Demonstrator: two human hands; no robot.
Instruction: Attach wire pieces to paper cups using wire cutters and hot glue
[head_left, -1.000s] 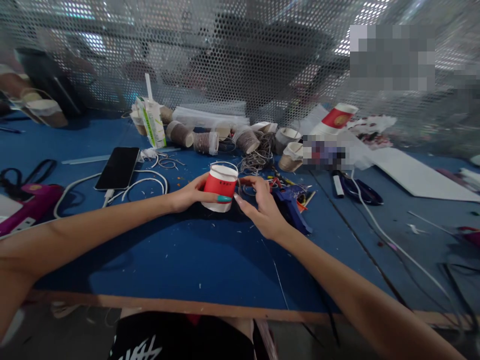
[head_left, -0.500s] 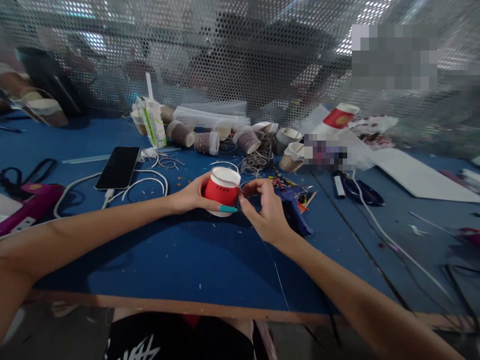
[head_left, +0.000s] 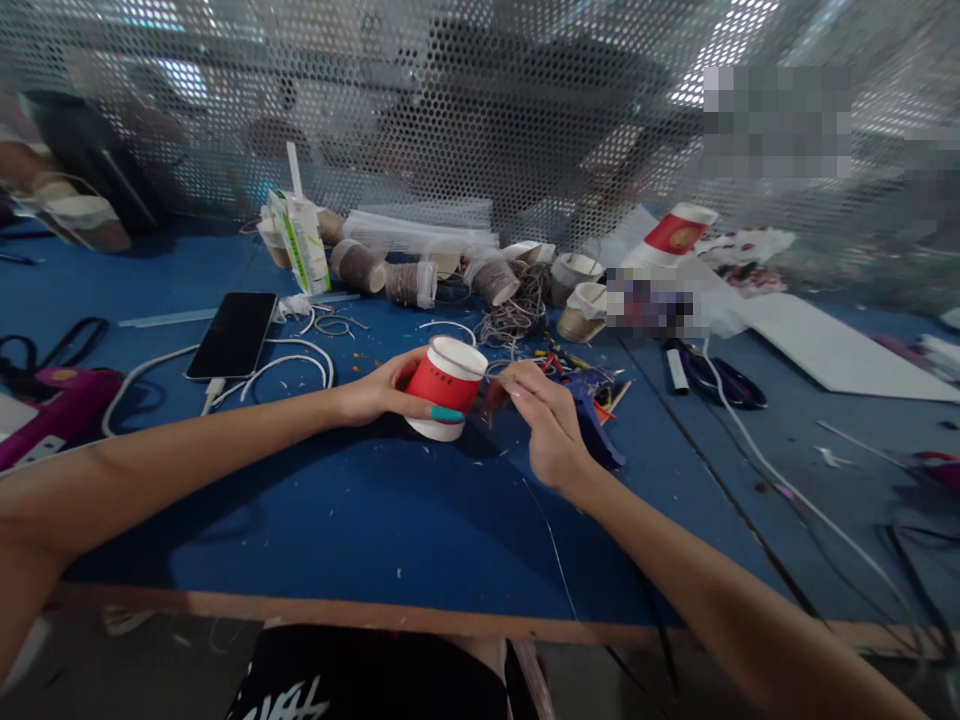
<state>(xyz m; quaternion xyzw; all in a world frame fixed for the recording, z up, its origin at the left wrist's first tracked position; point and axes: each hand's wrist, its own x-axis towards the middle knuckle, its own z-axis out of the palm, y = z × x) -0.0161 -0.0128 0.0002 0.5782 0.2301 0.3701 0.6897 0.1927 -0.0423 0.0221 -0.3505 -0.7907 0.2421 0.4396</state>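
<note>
A red and white paper cup, tilted a little to the right, is held just above the blue table. My left hand wraps round it from the left, its teal-nailed thumb across the front. Right of the cup, my right hand has its thumb and index finger pinched together near the rim. A thin strand seems to run between that pinch and the cup, but it is too fine to make out.
Twine-wrapped cups, tangled cord and a drink carton line the back. A phone lies left; a blue pouch and tools are right. At far left, another person's hand is by a cup.
The cup has tilted to the right in my left hand. My right hand has shifted slightly right, away from the cup's side, and its fingers have turned.
</note>
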